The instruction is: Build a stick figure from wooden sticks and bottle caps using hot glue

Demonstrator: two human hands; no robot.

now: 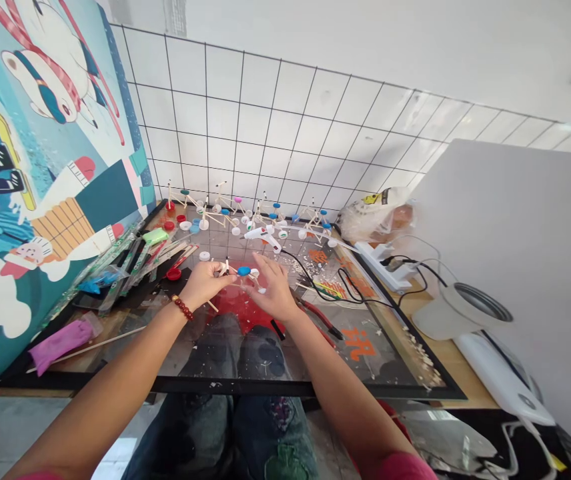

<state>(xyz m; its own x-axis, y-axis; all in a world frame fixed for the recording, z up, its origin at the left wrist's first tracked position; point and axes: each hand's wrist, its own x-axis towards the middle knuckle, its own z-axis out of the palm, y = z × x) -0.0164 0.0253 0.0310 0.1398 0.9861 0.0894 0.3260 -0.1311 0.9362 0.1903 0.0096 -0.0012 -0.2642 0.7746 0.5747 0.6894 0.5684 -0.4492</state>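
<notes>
My left hand (pixel 209 283), with a beaded bracelet (pixel 182 307) on its wrist, is closed on a small stick model (pixel 226 267) above the glass table. The model has thin wooden sticks, a blue bottle cap (pixel 244 271) and white caps (pixel 254 274) as wheels. To its right is my right hand (pixel 274 291), fingers stretched out and thumb apart, beside the white caps; whether it touches them I cannot tell. A white glue gun (pixel 264 237) lies just beyond my hands. Behind it stand several similar stick models (pixel 212 215) with coloured caps.
Red-handled pliers (pixel 321 317) lie right of my right hand. A pink packet (pixel 61 343), wooden sticks and plastic-wrapped strips (pixel 124 283) are at left. A power strip (pixel 385 265), its cables and a white lamp-like object (pixel 445 313) occupy the right edge. A wire grid (pixel 265 113) stands behind.
</notes>
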